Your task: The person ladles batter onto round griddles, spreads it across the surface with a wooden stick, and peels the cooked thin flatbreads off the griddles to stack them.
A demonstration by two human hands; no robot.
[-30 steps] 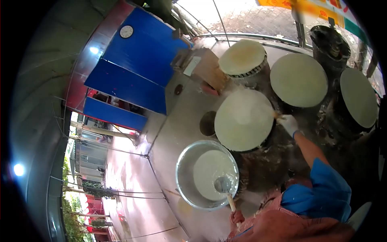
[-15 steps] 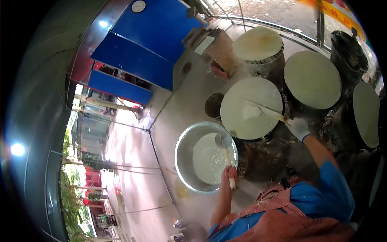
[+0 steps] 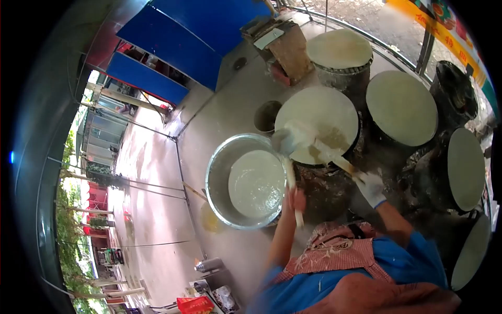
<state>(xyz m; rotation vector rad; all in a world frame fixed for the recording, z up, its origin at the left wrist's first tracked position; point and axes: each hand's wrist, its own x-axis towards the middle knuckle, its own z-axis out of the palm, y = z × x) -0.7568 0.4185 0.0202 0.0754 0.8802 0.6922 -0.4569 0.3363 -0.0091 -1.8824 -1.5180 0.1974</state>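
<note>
My bare left hand (image 3: 296,200) is closed around the pale handle of a ladle (image 3: 283,142). The ladle's bowl sits at the near left edge of a round griddle (image 3: 329,102), between it and a large metal pot (image 3: 211,183) of white batter (image 3: 256,183). In a white glove, my right hand (image 3: 371,189) grips the wooden handle of a scraper (image 3: 334,157). The scraper's pale, blurred blade reaches over the griddle's lower part. White batter covers part of the griddle, and a darker wet patch shows beside the blade. Whether the blade touches the surface I cannot tell.
Several more round griddles stand on drum stoves, including one at the back (image 3: 340,48) and one at right (image 3: 401,107). A dark bucket (image 3: 267,116) stands behind the pot. A cardboard box (image 3: 287,49) is farther back; a steel flask (image 3: 208,265) is at lower left.
The ladle has moved out of the pot to the griddle's edge. My right hand has brought the scraper lower on the griddle, and a wet patch now shows there. The view has shifted.
</note>
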